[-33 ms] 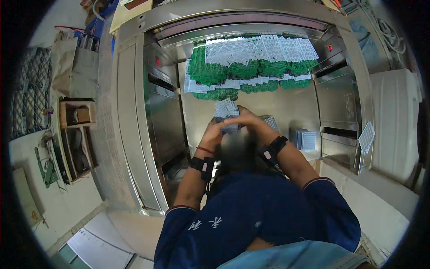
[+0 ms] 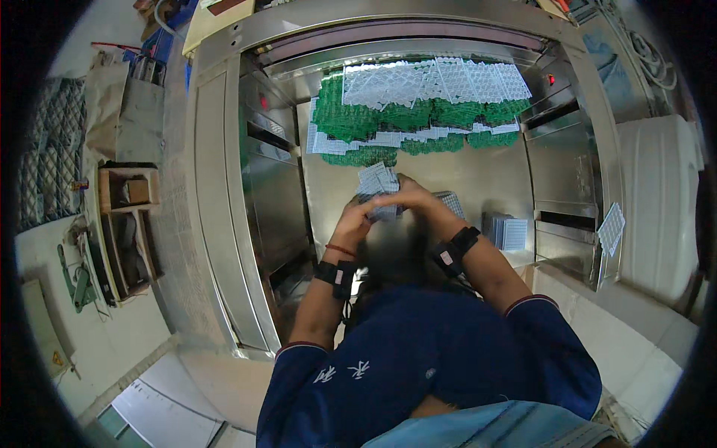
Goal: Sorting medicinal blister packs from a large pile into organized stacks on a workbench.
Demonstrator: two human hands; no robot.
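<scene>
Both my hands are closed round a loose stack of light grey grid-patterned sheets (image 2: 379, 181), held above the metal work surface. My left hand (image 2: 354, 221) grips its near left side, while my right hand (image 2: 407, 196) reaches across from the right with its fingers over the sheets. The upper sheets fan out at uneven angles. Just right of my right hand, another stack of small grid sheets (image 2: 450, 201) rests on the surface, partly covered by my forearm. Some fingertips are hidden by the sheets.
Rows of green mesh-like pieces (image 2: 407, 116) and white grid sheets (image 2: 478, 81) lie along the back. Grey sheets (image 2: 514, 233) stand stacked at the right. Metal side walls (image 2: 278, 187) enclose the surface. One white grid sheet (image 2: 612, 228) sits on the right frame, beside a white container (image 2: 657, 209).
</scene>
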